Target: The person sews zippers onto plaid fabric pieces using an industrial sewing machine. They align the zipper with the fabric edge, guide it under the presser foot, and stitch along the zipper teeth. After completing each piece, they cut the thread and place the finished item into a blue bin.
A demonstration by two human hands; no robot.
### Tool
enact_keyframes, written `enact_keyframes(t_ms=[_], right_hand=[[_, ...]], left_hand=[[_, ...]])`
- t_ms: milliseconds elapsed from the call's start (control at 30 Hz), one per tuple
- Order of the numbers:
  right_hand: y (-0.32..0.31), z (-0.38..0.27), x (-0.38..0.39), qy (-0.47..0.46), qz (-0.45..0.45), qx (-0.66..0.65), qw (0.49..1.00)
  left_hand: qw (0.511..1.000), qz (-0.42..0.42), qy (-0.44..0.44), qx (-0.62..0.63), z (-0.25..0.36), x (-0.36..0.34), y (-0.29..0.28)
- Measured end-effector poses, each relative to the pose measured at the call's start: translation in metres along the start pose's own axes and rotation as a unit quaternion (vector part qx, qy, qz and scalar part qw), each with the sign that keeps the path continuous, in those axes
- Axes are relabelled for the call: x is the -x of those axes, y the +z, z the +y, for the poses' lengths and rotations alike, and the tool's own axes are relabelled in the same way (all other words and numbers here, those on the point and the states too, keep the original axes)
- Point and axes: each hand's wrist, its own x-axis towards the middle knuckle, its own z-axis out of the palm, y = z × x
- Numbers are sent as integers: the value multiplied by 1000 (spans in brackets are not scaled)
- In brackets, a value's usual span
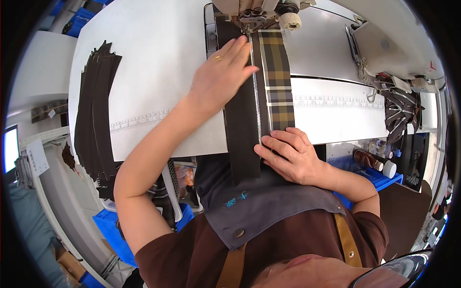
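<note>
A long metal-toothed zipper [256, 91] on dark tape runs from the sewing machine's presser foot [246, 26] toward me. Dark brown fabric [241, 125] lies on its left, and its lower end hangs over the table edge. Along the right side is a strip of plaid fabric [277, 72] in olive, tan and black. My left hand [223, 72] lies flat on the dark fabric, fingers stretched close to the presser foot. With bent fingers, my right hand [293, 156] grips the zipper and plaid edge near the table's front. Its fingertips partly cover the layers.
Dark fabric strips [96, 105] are stacked on the white table [144, 72] at left. More dark zipper pieces [402, 113] lie bunched at right. The sewing machine [398, 48] stands over the far side. Bottles [379, 153] and a blue bin [389, 181] are below at right.
</note>
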Motion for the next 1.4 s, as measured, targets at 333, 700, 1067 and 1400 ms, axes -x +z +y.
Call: enact_keyframes(t_ms=[333,700,1067,1400], right_hand=[[-4,7,-8,-29,-4,-13,999],[-13,20,-27,-15,-31,-39,999],[-21,46,-47,-5,-76,-32,997],[-16,77,-70,-20,-49,-13,999]], left_hand=[[995,-72,27,-68,-23,-12,-33],[988,-59,93,-111,-27,-8,-26],[993,-22,35,-110,-19,-7,-24],[991,-17,52,-125,-19,-3,-21]])
